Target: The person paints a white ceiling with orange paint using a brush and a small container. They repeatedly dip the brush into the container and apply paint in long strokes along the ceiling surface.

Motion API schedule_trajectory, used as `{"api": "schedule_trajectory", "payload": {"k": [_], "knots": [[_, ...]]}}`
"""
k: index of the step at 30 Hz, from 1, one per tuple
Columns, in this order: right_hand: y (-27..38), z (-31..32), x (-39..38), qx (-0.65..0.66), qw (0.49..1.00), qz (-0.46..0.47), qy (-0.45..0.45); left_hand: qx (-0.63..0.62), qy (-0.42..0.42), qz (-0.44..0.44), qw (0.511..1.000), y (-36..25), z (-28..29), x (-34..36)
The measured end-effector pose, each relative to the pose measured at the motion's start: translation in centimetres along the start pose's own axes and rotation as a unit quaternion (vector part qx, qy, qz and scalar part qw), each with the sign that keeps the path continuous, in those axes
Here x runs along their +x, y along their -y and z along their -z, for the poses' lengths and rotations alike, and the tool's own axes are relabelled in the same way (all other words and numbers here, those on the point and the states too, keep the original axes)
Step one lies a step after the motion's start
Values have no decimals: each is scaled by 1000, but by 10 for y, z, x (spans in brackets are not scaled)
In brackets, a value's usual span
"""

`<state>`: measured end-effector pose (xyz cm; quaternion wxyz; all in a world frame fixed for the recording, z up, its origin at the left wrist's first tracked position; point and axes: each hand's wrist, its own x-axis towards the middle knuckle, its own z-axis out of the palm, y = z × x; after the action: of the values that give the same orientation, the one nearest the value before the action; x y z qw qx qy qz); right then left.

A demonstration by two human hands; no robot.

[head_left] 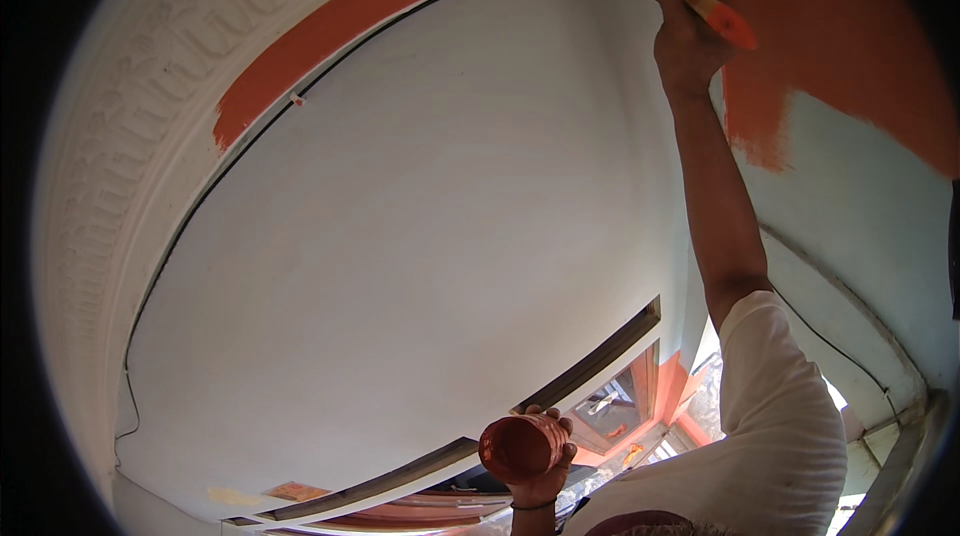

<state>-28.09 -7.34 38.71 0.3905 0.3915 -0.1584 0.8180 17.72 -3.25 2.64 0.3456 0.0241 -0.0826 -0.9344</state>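
Note:
At the top right, my right hand is raised with its fingers closed round a paintbrush. The brush's handle end is orange-red and points down to the right. Its bristles are up near the corner where the orange band meets the orange area, and whether they touch the surface is hard to make out. Low in the middle, my left hand grips a round paint pot from its right side. The pot tilts with its mouth in view, and its inside is coated in orange-red paint.
A wide off-white wall fills the middle, bordered by a thin black cable. Above runs an orange painted band below cream moulding. Fresh orange paint ends raggedly at the right. Dark recessed ledges lie below.

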Motion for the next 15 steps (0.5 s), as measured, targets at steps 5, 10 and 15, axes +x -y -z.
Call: {"api": "schedule_trajectory", "payload": {"k": [5, 10, 15], "knots": [[20, -32, -25, -68, 967, 194, 149, -8, -2, 12, 1000, -4, -9, 6], [51, -7, -20, -128, 986, 34, 104, 15, 6, -11, 1000, -4, -4, 1], [2, -5, 57, 134, 959, -248, 27, -7, 7, 2, 1000, -5, -10, 4]]}}
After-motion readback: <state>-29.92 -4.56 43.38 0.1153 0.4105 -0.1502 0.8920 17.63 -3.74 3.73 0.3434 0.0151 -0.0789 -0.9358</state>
